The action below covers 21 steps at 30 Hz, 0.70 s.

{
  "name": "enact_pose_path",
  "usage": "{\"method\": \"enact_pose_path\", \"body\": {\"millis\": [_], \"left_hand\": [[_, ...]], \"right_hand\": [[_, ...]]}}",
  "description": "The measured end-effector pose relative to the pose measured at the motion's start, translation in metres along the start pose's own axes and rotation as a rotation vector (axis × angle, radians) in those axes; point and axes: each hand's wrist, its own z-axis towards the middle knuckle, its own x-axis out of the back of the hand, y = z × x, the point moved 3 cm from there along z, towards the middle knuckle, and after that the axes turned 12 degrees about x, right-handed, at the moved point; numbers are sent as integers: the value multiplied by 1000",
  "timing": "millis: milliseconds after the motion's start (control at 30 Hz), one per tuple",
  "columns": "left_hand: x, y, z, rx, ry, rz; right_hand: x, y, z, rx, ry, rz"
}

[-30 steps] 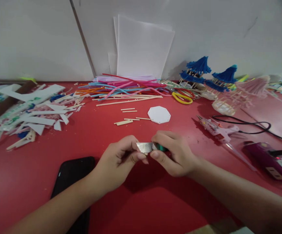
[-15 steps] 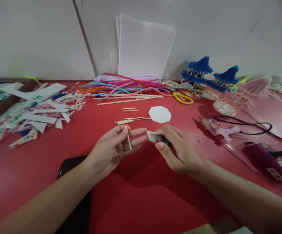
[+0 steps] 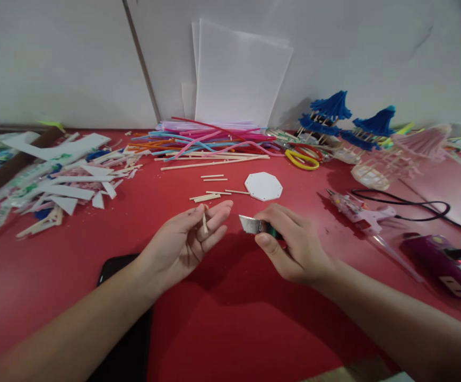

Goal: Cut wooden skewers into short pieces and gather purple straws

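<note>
My left hand [image 3: 186, 236] pinches a short wooden stick [image 3: 205, 223] between thumb and forefinger, its other fingers stretched out to the right. In my right hand [image 3: 294, 241] is a utility knife [image 3: 250, 224], its broad blade pointing left toward the left hand with a gap between them. Most of the knife's dark green handle is hidden in my palm. Just beyond the hands lie several cut wooden sticks [image 3: 206, 197] and a white octagonal piece [image 3: 263, 186] with small holes near its corners.
Colourful pipe cleaners [image 3: 214, 139] lie along the wall below white sheets [image 3: 242, 74]. White scraps [image 3: 67, 191] heap at left. Yellow-handled scissors [image 3: 302, 160], blue-roofed models [image 3: 329, 114], a pink glue gun [image 3: 357, 212] and a purple power strip [image 3: 445, 265] are at right. A black phone [image 3: 122, 339] lies under my left forearm.
My left hand has drawn slightly left, away from the blade, and the stick in it has turned and shows shorter. My right hand stays nearly still with the knife.
</note>
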Motion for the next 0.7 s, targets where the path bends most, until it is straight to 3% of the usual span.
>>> {"method": "enact_pose_path", "body": {"millis": [333,567,700], "left_hand": [[-3,1,-2,-4,16,-4],[-3,-2,-3,-137,-24,182],[-1,0,-4,-358,7,437]], "right_hand": [[-2,1,-1,17,-8,16],[-1,1,-1,25,-2,7],[0,1,-2,39,20,16]]}}
